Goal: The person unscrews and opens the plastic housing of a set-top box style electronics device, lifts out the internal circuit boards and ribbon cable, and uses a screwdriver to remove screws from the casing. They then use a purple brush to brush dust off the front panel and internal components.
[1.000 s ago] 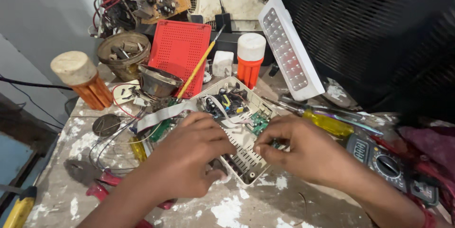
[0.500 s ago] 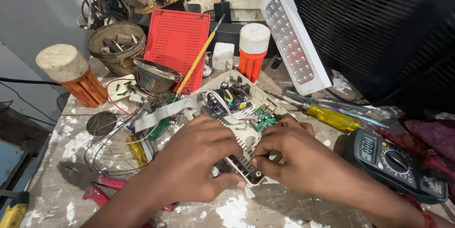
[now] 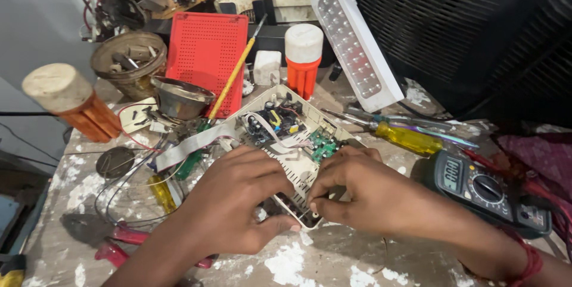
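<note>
Head view: both hands clamp the white casing (image 3: pixel 292 162) at the table's (image 3: pixel 333 257) near edge, left hand (image 3: pixel 238 200) gripping its side, right hand (image 3: pixel 363 194) pinching its corner. Steady pressure, clear of the circuit board (image 3: pixel 277 123), seems wise (wires exposed). Since earlier, the hands shifted nearer.

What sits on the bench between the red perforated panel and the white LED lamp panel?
In the head view, between the red perforated panel and the white LED lamp panel stand a small white block and an orange cylinder with a white cap.
</note>
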